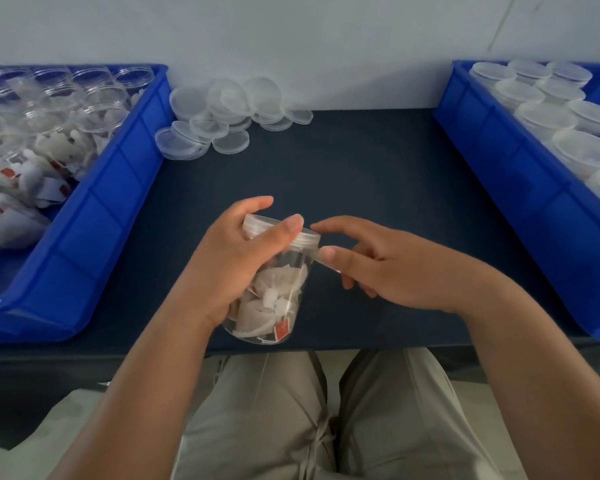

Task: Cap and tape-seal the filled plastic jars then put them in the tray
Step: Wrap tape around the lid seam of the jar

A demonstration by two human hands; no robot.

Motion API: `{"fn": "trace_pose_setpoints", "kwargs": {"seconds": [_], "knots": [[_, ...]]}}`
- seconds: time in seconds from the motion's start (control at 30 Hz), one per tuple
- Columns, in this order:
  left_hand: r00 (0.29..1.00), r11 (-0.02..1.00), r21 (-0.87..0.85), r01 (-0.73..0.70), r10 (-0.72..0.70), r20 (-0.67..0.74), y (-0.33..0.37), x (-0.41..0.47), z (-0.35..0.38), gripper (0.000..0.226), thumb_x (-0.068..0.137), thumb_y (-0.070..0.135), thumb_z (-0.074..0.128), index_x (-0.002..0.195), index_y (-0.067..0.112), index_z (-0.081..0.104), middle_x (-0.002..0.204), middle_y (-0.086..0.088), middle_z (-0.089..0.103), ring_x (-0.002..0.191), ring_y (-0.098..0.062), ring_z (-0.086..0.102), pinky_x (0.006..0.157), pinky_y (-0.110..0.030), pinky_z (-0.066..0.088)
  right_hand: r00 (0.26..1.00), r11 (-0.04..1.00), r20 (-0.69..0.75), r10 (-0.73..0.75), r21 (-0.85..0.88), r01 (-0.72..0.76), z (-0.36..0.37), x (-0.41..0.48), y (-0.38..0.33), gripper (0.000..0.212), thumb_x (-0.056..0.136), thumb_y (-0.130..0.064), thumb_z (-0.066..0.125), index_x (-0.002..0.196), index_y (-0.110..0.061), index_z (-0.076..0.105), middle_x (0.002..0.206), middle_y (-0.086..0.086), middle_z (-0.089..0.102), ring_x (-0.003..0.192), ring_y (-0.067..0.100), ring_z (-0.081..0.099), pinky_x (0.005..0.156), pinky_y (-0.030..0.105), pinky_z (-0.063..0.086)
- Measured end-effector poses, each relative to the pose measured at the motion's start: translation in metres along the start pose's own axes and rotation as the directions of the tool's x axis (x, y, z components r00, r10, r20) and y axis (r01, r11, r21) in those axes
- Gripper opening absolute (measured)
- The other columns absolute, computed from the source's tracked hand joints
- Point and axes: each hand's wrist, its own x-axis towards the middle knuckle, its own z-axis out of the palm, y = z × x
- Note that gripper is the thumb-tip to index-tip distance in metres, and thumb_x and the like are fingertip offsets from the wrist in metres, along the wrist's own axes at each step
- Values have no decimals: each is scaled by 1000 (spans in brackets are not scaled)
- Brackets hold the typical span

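Left hand [229, 268] grips tilted clear plastic jar of tea bags [274, 306]; right hand [392, 268] just beside its translucent round lid [307, 238], grip unclear.

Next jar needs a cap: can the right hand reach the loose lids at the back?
Probably yes: nothing lies between the right hand and the loose lids, though it seems to pinch a tape strip at the jar.

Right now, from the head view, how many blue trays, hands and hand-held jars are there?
Blue trays: 2
Hands: 2
Capped tea-bag jar, held: 1
Total: 5
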Motion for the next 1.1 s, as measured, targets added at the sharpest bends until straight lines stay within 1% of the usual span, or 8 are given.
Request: {"fn": "trace_pose_setpoints", "kwargs": {"seconds": [0.17, 0.3, 0.47, 0.67, 0.77, 0.87, 0.97, 1.1], "knots": [[996, 1000, -6, 14, -15, -84, 2, -3, -7, 112, 42, 97, 77, 140, 46, 57, 114, 18, 76, 103, -10, 78, 85, -33, 64, 995, 990, 37, -89, -105, 92, -14, -15, 6, 49, 95, -81, 26, 144, -79, 29, 123, -60, 45, 113, -31, 46, 87, 14, 39], [1000, 1000, -5, 12, -12, -18, 1, -5, -8, 109, 44, 97, 77, 139, 48, 59, 113, 20, 77, 106, -9, 77, 93, -37, 59, 999, 983, 8, -48, -178, 49, -13, -10, 13, 44, 101, -71, 28, 134, -61, 54, 132, -40, 57, 122, -13, 53, 107, 23, 44], [973, 946, -281, 163, -106, 205, -3, -11, -8, 102, 56, 78, 91, 137, 21, 65, 120, -20, 76, 100, -31, 77, 83, -48, 59, 1000, 996, 2, -30, -88, 30, -12, 2, 15, 56, 88, -84, 32, 134, -62, 54, 118, -39, 62, 108, -14, 57, 91, 23, 45], [968, 919, -366, 148, -59, 244, -10, -5, -7, 85, 68, 78, 85, 126, 16, 75, 118, -20, 75, 96, -32, 76, 80, -48, 63, 993, 994, -42, -106, 12, 107, -1, 13, 10, 45, 99, -75, 34, 125, -53, 63, 106, -28, 66, 98, -2, 63, 84, 22, 44], [981, 959, -277, 65, -11, 193, -10, -2, -11, 83, 73, 84, 76, 132, 26, 74, 130, -14, 74, 115, -30, 75, 96, -50, 62, 990, 993, -92, -109, 33, 113, 6, 12, 11, 41, 101, -73, 35, 122, -52, 63, 95, -21, 66, 83, 3, 61, 74, 19, 45], [995, 992, -110, -56, 64, 74, -12, -3, -11, 77, 77, 90, 66, 141, 46, 63, 140, 10, 69, 130, -17, 67, 110, -50, 52, 985, 997, -162, -66, 25, 71, 8, 11, 14, 41, 101, -73, 38, 128, -53, 62, 88, -28, 65, 78, -3, 59, 70, 20, 42], [992, 990, 77, -116, 112, 50, -13, -10, -1, 100, 58, 97, 71, 143, 48, 53, 129, 27, 67, 118, 1, 68, 92, -28, 60, 981, 998, -181, -66, -8, 66, 14, 8, 12, 38, 105, -67, 41, 130, -50, 63, 86, -48, 58, 84, -21, 56, 68, 15, 37], [981, 976, 144, -164, 177, -77, -17, -13, 8, 103, 52, 82, 87, 142, 46, 56, 129, 23, 67, 116, 4, 67, 91, -27, 60, 971, 999, -235, -42, -7, 41, 23, 5, 8, 41, 102, -73, 37, 126, -52, 62, 100, -40, 63, 94, -14, 58, 72, 14, 39]]}}
